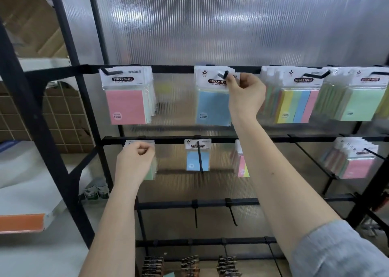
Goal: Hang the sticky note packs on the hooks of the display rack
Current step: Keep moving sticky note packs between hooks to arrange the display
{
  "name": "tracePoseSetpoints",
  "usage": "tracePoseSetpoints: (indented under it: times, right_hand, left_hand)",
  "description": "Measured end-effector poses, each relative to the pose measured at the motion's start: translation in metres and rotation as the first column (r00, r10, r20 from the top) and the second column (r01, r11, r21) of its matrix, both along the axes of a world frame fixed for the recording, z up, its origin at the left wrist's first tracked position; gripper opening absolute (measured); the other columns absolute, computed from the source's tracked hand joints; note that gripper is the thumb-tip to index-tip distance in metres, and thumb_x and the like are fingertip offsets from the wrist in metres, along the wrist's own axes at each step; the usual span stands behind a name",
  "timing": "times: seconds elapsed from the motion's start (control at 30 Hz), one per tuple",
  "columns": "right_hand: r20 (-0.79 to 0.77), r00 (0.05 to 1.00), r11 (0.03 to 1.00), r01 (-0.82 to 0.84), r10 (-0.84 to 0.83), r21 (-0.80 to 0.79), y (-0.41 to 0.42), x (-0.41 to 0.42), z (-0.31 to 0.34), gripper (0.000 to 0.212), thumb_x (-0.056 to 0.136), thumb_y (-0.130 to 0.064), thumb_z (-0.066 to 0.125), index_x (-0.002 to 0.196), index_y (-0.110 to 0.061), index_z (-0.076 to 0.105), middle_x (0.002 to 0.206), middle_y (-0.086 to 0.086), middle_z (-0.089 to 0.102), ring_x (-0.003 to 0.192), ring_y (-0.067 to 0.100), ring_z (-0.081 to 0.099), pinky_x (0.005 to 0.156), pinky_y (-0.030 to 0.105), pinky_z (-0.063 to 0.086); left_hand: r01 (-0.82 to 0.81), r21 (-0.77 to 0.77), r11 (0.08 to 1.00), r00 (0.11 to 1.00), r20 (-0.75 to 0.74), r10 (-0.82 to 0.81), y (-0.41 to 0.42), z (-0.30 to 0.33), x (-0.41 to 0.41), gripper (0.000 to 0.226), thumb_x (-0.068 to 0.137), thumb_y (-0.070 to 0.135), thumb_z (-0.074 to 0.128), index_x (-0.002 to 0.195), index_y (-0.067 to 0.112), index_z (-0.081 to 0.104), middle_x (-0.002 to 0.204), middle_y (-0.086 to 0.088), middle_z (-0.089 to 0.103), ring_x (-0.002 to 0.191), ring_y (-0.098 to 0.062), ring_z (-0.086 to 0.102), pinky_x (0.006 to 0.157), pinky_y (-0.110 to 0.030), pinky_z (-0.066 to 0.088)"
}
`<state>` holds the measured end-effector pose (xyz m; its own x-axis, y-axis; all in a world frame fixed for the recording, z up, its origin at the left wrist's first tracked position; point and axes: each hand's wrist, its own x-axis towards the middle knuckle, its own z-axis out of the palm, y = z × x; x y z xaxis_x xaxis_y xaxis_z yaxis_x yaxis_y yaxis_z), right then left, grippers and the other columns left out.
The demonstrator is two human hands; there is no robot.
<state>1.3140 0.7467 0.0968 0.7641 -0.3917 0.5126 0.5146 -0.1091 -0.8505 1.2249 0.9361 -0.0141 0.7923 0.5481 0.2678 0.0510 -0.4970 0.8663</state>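
Two hands' fingers pinch sticky note packs (212, 100) on black rack (176, 68); ribbed translucent panel (210, 24) behind.

Black rack (172, 68), pink pack (125, 107)

Your right hand (245, 93) is at the top-row middle pack (212, 100); your left hand (134, 163) sits lower left, on a second-row pack (152, 171).

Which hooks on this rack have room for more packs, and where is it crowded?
Free: the two bare hooks on the third bar, below the lone blue pack. That pack's hook is mostly bare too. Crowded: the top row's right end, around the striped packs.
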Motion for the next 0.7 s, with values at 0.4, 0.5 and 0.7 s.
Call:
tracePoseSetpoints:
  times: [0.4, 0.5, 0.7]
  right_hand:
    - [0.030, 0.997, 0.994, 0.063, -0.066, 0.088, -0.010, 0.007, -0.011, 0.013, 0.087, -0.025, 0.066, 0.095, -0.015, 0.067, 0.085, -0.009, 0.065, 0.078, 0.002, 0.059, 0.072, 0.010, 0.047]
    - [0.027, 0.997, 0.993, 0.067, -0.070, 0.099, -0.019, -0.003, -0.033, 0.007, 0.089, -0.025, 0.063, 0.089, -0.019, 0.066, 0.081, -0.012, 0.064, 0.075, -0.001, 0.058, 0.069, 0.007, 0.046]
    - [-0.083, 0.996, 0.997, 0.039, -0.033, 0.064, -0.019, -0.012, -0.104, 0.016, 0.091, -0.030, 0.059, 0.081, -0.019, 0.063, 0.075, -0.001, 0.064, 0.070, 0.013, 0.060, 0.067, 0.023, 0.051]
  left_hand:
    - [-0.023, 0.001, 1.000, 1.000, 0.001, 0.023, 0.003, 0.005, 0.007, 0.017, 0.091, 0.023, 0.055, 0.076, 0.032, 0.056, 0.086, 0.008, 0.065, 0.089, -0.015, 0.061, 0.067, -0.029, 0.042]
    - [-0.031, -0.004, 1.000, 1.000, 0.003, 0.031, 0.003, 0.005, 0.008, 0.017, 0.091, 0.023, 0.055, 0.076, 0.031, 0.057, 0.082, 0.010, 0.065, 0.087, -0.015, 0.061, 0.065, -0.027, 0.042]
    - [-0.022, 0.007, 1.000, 1.000, -0.020, 0.022, 0.002, 0.002, 0.014, 0.011, 0.091, 0.023, 0.054, 0.083, 0.025, 0.060, 0.085, 0.007, 0.066, 0.088, -0.014, 0.062, 0.062, -0.026, 0.041]
